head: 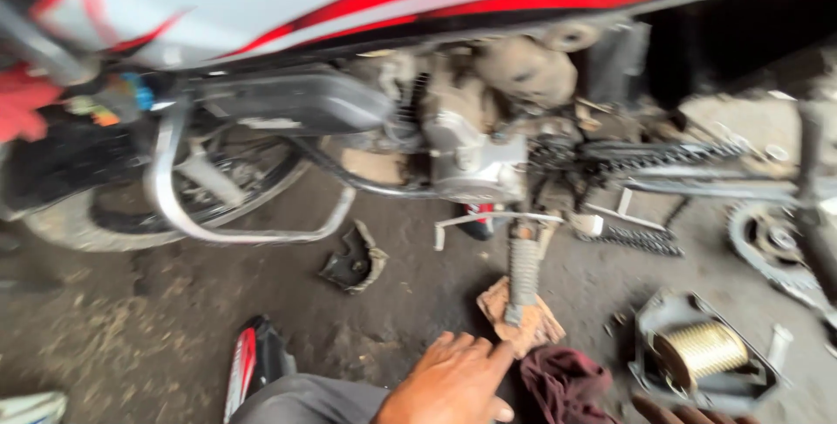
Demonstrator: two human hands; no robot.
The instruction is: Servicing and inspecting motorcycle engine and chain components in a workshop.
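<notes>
My left hand [453, 382] lies flat on my grey-trousered knee [305, 400] at the bottom middle, fingers loosely apart and holding nothing. Its fingertips point toward a tan rag [523, 324] under the motorcycle's ribbed footrest [523, 269]. Only the fingertips of my right hand [693, 413] show at the bottom edge, just below a grey tray [654, 350] that holds a brass-coloured coil [702, 350]. Whether that hand holds anything is hidden. A dark red cloth [567, 380] lies between my two hands. The picture is blurred.
A red and white motorcycle stands across the view, with its dirty engine [471, 154], loose chain [645, 158], chrome guard bar [227, 230] and front wheel [105, 215]. On the dirt floor lie a sprocket [772, 245], a black cover piece [353, 263] and a red-black panel [253, 359].
</notes>
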